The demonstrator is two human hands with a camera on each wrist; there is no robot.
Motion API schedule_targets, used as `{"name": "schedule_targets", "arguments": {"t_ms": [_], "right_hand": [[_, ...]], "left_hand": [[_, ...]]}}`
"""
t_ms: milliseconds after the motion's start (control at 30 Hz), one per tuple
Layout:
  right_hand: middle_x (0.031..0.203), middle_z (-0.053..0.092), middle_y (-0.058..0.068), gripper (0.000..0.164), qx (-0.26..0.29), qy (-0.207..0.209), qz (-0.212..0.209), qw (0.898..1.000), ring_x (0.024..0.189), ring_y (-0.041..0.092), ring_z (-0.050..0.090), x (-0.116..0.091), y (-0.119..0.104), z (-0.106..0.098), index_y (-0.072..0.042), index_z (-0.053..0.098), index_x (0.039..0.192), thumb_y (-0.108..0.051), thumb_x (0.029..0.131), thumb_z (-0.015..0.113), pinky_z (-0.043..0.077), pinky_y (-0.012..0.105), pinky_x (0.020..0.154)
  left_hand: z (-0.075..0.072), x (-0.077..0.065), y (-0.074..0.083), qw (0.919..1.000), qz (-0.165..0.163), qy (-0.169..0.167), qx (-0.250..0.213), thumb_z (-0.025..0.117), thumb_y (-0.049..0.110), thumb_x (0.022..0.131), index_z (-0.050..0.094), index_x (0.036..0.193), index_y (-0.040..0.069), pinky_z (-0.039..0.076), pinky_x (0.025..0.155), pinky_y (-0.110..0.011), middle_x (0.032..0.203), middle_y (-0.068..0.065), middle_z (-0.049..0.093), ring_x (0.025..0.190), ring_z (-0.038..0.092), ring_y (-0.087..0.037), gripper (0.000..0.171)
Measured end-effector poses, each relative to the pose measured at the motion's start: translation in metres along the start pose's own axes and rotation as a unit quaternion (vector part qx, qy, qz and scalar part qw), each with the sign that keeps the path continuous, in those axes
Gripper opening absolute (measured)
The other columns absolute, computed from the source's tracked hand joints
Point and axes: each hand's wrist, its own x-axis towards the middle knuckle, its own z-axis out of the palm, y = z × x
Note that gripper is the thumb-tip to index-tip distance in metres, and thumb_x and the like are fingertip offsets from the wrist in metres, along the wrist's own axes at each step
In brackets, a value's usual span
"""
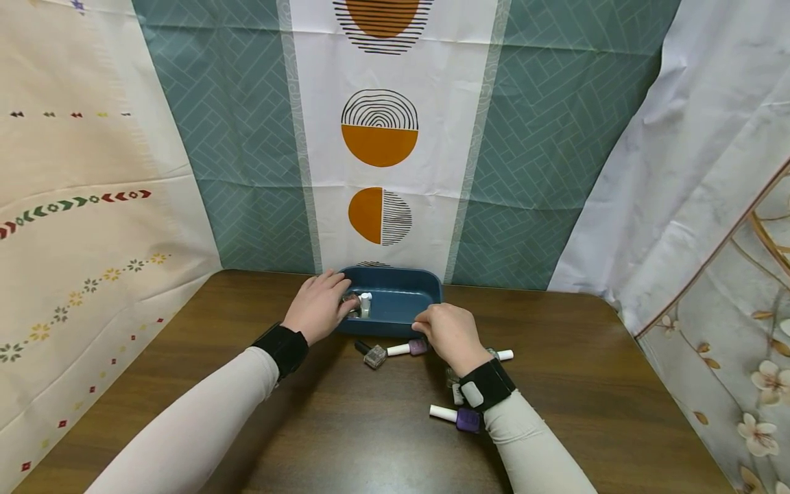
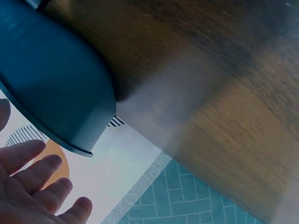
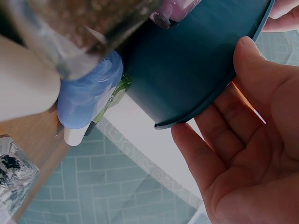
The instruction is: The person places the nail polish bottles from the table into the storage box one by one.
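A dark blue plastic bin (image 1: 385,328) stands at the far edge of the table. My right hand (image 1: 449,333) grips the rim at its near right corner; in the right wrist view the thumb (image 3: 247,56) lies over the rim, with the fingers (image 3: 198,154) beyond it. Over the bin's left end is my left hand (image 1: 317,305), its fingers (image 2: 39,172) loosely spread past the rim in the left wrist view. Inside the bin, beside the left thumb, is a small white-capped bottle (image 1: 365,305); other contents there are partly hidden by that hand.
Nail polish bottles lie in front of the bin: a glittery dark one (image 1: 374,357), a mauve one (image 1: 417,346) and a purple one (image 1: 469,420). More bottles are partly behind my right wrist, including a blue one (image 3: 91,93). Patterned cloth (image 1: 379,171) hangs behind the table.
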Motion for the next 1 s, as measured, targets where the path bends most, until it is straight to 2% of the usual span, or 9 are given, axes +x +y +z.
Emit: {"name": "schedule_targets", "arguments": {"t_ms": [400,700,1000], "right_hand": [[0.095,0.08,-0.001,0.009,0.008,0.0,0.007,1.0,0.09,0.023,0.075,0.001,0.001,0.0,-0.022,0.089,0.104,-0.026,0.099,0.083,0.062,0.043,0.077],[0.099,0.081,-0.001,0.011,0.009,-0.007,0.012,1.0,0.093,0.022,0.076,0.0,0.002,-0.001,-0.022,0.089,0.106,-0.027,0.1,0.083,0.062,0.043,0.08],[0.089,0.077,-0.003,0.007,0.003,0.003,0.002,1.0,0.085,0.021,0.073,0.0,0.003,0.001,-0.024,0.089,0.101,-0.028,0.099,0.083,0.059,0.04,0.073]], "left_hand": [[-0.014,-0.021,0.012,0.9998,0.02,0.007,-0.002,0.075,0.033,0.108,0.065,0.15,0.0,0.035,0.125,-0.064,0.156,-0.023,0.06,0.151,0.049,-0.045,0.054],[-0.023,-0.031,0.023,0.999,0.042,0.017,-0.006,0.076,0.036,0.107,0.065,0.15,0.001,0.035,0.125,-0.062,0.156,-0.022,0.06,0.15,0.051,-0.045,0.056],[-0.027,-0.042,0.03,0.997,0.069,0.034,-0.013,0.078,0.034,0.106,0.067,0.148,0.002,0.038,0.124,-0.059,0.152,-0.02,0.064,0.144,0.056,-0.043,0.054]]}}
